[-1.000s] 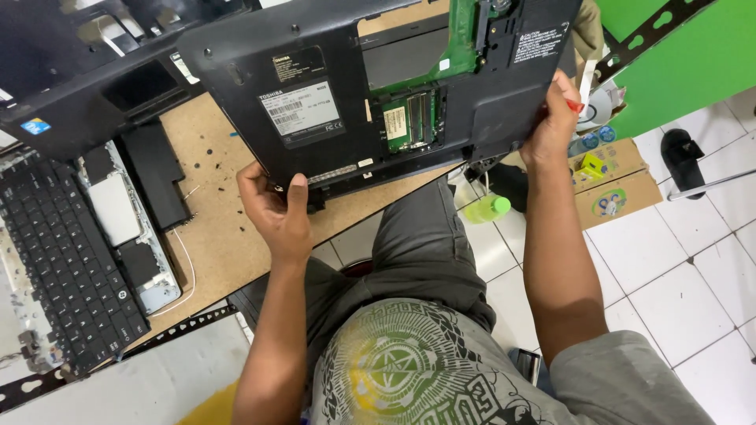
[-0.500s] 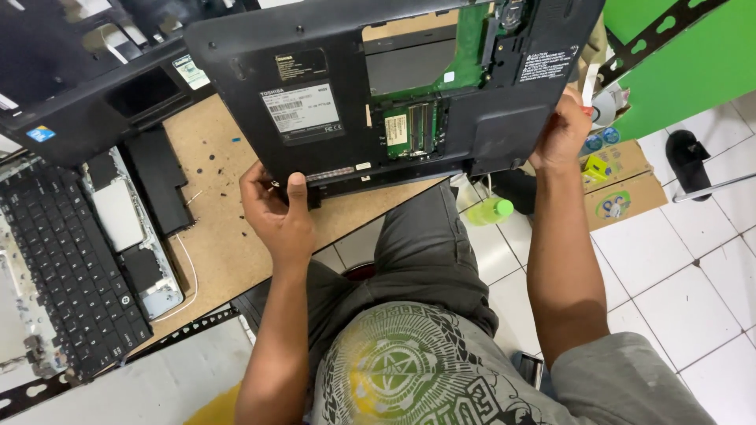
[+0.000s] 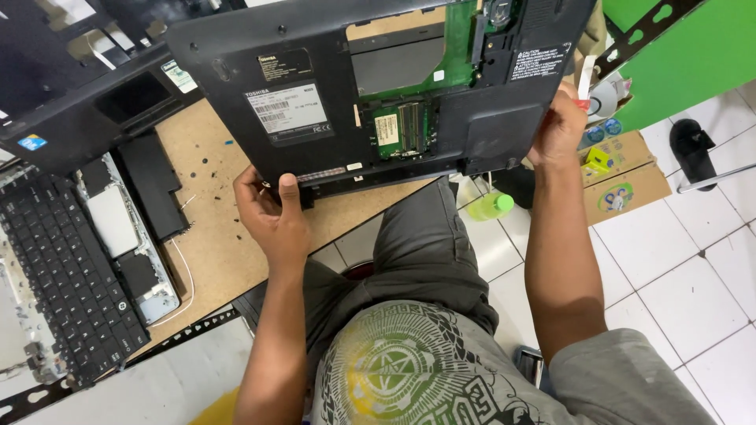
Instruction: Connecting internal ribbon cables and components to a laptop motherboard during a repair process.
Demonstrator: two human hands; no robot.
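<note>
Laptop base (image 3: 378, 86) held underside-up over the tabletop (image 3: 213, 236). Left hand (image 3: 272, 212) grip closed on its near edge, thumb on top; right hand (image 3: 559, 130) grip closed on the right corner, fingers hidden behind the shell. Base top edge cut off by frame. White rectangular label (image 3: 287, 110) left of centre, green board (image 3: 402, 126) exposed mid-panel. Brown cardboard boxes (image 3: 622, 185) on the floor, right.

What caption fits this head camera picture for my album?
Two hands, left and right, hold an upturned laptop base over a wooden table.
</note>
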